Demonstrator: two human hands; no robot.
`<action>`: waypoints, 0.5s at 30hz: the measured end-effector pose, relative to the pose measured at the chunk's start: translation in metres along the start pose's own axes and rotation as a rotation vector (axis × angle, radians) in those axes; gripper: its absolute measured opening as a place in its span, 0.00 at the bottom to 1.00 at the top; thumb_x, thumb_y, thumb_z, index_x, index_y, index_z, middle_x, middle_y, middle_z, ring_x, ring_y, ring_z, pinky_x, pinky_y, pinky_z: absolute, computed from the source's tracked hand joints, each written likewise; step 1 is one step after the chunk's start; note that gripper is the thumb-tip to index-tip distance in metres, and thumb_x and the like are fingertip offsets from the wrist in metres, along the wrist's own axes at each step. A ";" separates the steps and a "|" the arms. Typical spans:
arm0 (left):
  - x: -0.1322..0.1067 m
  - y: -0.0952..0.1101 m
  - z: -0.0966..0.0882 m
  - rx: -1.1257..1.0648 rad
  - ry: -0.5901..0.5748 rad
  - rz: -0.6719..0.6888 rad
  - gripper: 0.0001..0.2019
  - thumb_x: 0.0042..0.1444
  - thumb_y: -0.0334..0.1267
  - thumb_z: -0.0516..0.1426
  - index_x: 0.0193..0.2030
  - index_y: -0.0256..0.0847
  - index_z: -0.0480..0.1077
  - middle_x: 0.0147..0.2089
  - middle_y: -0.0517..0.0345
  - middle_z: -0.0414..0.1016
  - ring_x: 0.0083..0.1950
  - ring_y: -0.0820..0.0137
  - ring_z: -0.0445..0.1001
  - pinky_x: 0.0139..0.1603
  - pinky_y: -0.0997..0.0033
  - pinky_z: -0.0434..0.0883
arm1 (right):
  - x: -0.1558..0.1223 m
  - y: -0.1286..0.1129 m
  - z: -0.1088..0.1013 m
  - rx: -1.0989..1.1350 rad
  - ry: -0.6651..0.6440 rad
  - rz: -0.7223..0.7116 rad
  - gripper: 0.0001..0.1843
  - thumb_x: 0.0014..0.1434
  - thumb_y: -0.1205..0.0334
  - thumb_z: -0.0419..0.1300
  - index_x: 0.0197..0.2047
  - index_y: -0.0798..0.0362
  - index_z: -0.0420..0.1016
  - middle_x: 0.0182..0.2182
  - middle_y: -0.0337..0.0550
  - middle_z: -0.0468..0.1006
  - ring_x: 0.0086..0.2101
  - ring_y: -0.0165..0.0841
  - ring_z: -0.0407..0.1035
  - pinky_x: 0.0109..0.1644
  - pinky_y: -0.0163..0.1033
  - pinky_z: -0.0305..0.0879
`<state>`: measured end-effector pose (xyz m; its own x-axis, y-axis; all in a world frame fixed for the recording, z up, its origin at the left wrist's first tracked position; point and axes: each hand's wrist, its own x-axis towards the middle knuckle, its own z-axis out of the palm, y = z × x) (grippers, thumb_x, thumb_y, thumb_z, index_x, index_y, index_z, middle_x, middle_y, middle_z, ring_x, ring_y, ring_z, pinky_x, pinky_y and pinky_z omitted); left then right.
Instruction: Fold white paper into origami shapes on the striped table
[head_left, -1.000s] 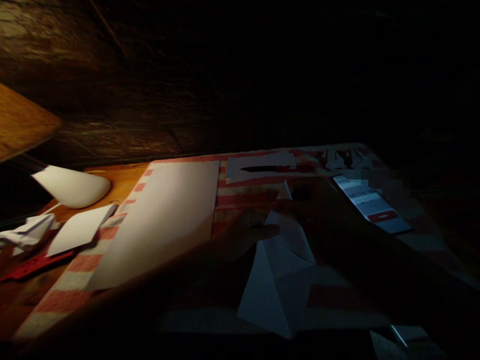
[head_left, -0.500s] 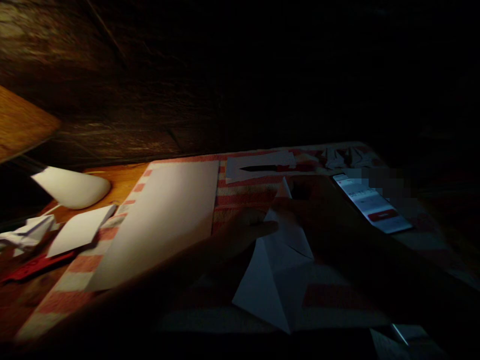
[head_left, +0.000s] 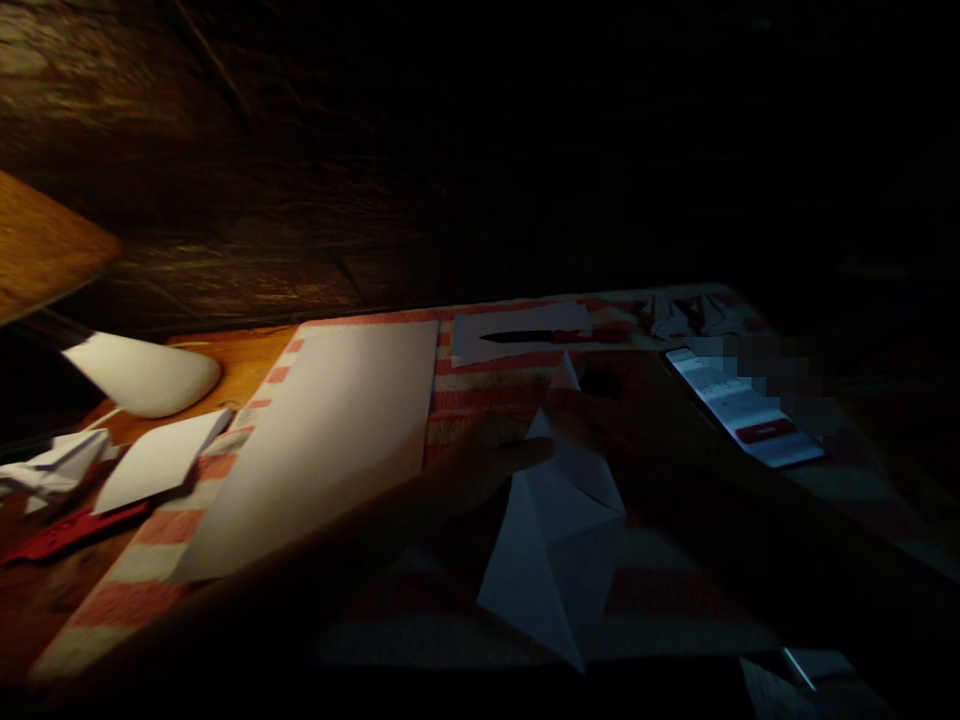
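A sheet of folded white paper (head_left: 551,540) is held up over the striped cloth, its narrow tip pointing away from me and its broad end toward me. My left hand (head_left: 499,450) pinches its left edge, with the thumb lying on top of the paper. On the other side my right hand (head_left: 600,405) grips it near the tip; deep shadow hides most of those fingers. Just beyond the tip lies a knife (head_left: 517,337) with a dark blade and red handle, on a small white paper (head_left: 469,345).
A large white sheet (head_left: 337,410) lies left on the red-striped cloth (head_left: 154,560). Further left are a lamp (head_left: 150,375), a white paper stack (head_left: 161,460), folded paper (head_left: 56,465) and a red object (head_left: 75,530). A lit phone (head_left: 742,405) and folded paper figures (head_left: 682,315) are right.
The folded paper has tilted slightly, its lower left corner shifting a little to the right. Both hands keep their hold almost unmoved.
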<state>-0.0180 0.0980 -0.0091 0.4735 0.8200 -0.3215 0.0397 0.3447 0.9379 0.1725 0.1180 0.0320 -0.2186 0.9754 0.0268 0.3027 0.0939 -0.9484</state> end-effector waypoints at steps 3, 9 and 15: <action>0.000 0.000 0.000 0.015 0.012 0.006 0.11 0.51 0.41 0.67 0.26 0.34 0.77 0.26 0.56 0.78 0.25 0.73 0.72 0.26 0.74 0.64 | 0.000 -0.001 0.002 0.116 0.007 0.028 0.09 0.51 0.61 0.69 0.27 0.55 0.75 0.22 0.37 0.73 0.23 0.27 0.63 0.25 0.34 0.56; -0.003 0.002 0.001 0.055 0.020 0.019 0.13 0.52 0.41 0.66 0.23 0.34 0.76 0.24 0.56 0.76 0.24 0.74 0.70 0.24 0.74 0.62 | 0.000 0.002 0.005 0.317 -0.015 0.067 0.09 0.51 0.62 0.68 0.26 0.54 0.72 0.22 0.34 0.71 0.22 0.26 0.62 0.25 0.34 0.57; -0.003 0.002 0.002 0.009 -0.006 0.017 0.13 0.52 0.39 0.66 0.22 0.35 0.76 0.22 0.57 0.76 0.22 0.76 0.69 0.25 0.74 0.63 | 0.001 -0.002 0.000 0.292 -0.066 0.062 0.08 0.49 0.67 0.67 0.24 0.53 0.72 0.22 0.35 0.71 0.23 0.26 0.63 0.26 0.33 0.58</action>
<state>-0.0176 0.0959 -0.0057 0.4795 0.8230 -0.3046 0.0394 0.3265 0.9444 0.1714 0.1186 0.0339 -0.2707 0.9616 -0.0459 0.0405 -0.0363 -0.9985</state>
